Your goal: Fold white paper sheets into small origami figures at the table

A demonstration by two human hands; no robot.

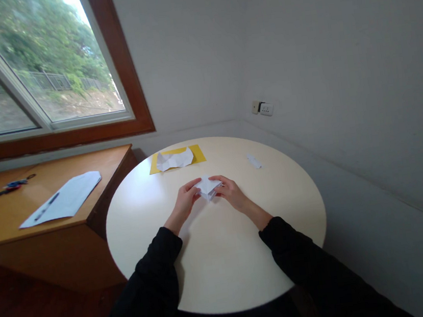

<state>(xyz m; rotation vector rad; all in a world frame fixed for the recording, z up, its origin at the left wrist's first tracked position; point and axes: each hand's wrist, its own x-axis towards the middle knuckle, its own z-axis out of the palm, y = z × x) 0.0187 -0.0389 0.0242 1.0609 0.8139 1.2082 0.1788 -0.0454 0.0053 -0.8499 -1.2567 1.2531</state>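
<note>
A small piece of folded white paper with several layers is held between my two hands over the middle of the round table. My left hand pinches its left corner, thumb and fingers on either side of the layers. On the opposite corner my right hand grips in the same way. The paper's near point faces me, and its layers stand slightly apart there. Parts of both side corners are hidden by my fingers.
The white round table carries a yellow sheet with creased white paper on it, and a small white strip. Left stands a wooden desk with paper, a pen and scissors. Walls rise behind and right.
</note>
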